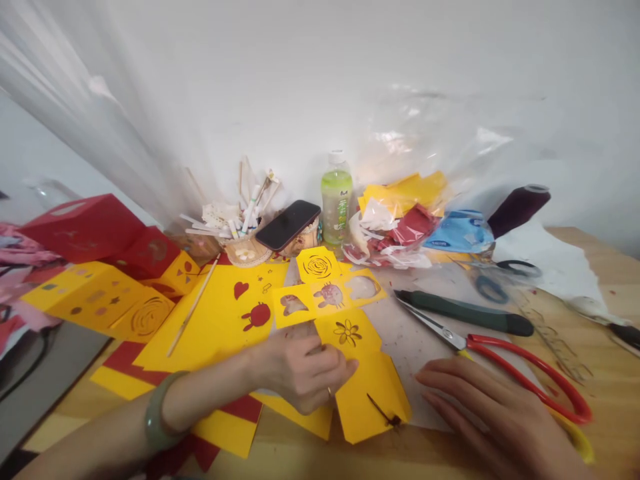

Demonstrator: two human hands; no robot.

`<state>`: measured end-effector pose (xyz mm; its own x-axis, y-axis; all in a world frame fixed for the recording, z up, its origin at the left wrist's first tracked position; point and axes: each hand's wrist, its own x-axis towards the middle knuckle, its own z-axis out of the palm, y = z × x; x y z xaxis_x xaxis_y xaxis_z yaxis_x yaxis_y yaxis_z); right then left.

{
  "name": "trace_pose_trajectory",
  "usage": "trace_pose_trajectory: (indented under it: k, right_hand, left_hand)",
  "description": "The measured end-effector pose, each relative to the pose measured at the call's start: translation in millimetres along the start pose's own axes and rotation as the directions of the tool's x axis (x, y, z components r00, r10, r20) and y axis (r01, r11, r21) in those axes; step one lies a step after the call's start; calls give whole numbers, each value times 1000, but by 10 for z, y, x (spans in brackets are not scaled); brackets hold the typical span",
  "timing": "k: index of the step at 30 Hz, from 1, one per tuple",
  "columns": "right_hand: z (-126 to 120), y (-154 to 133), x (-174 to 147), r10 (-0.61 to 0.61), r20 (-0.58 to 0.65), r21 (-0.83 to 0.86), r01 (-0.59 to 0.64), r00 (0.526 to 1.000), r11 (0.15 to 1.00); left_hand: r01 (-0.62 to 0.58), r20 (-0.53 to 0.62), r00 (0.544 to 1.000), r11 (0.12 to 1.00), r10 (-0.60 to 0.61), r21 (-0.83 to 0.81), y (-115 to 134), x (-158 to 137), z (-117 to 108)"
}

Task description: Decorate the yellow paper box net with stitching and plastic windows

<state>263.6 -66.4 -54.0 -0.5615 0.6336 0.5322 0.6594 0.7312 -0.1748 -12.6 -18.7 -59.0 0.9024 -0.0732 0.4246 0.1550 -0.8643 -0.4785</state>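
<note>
My left hand (pixel 307 370), with a green bangle (pixel 163 410) on its wrist, is closed over a yellow cut-out paper box template (pixel 367 377). Its fingers are curled together, and whatever they may hold is hidden. The template has flower, rose and rabbit shapes cut through its panels. On its lowest panel lies a thin dark strip (pixel 385 412) with a tangled end. My right hand (pixel 493 413) rests on the table at the right, fingers stretched out and holding nothing. Just beyond it lie red-handled scissors (pixel 460 341) and a dark green cutter (pixel 470 313).
Yellow sheets (pixel 210 293) and folded red boxes (pixel 95 230) lie at the left, with a thin wooden stick (pixel 193 307). At the back stand a pen basket (pixel 245 250), a phone (pixel 289 225), a green drink bottle (pixel 337 203) and a plastic bag (pixel 395 227) of paper scraps.
</note>
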Motion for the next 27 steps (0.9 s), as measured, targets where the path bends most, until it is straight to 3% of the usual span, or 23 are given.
trace_pose_trajectory:
  k: [5, 9, 27]
  right_hand:
    - [34, 31, -6, 10, 101, 41, -15, 995, 999]
    - [77, 73, -23, 34, 119, 57, -42, 992, 997]
    - [-191, 202, -32, -3, 61, -62, 7, 998, 998]
  left_hand:
    - [121, 168, 981, 985, -100, -121, 1, -33, -4]
    - [103, 243, 968, 986, -68, -132, -31, -27, -31]
    - [243, 352, 922, 949, -162, -199, -63, 34, 18]
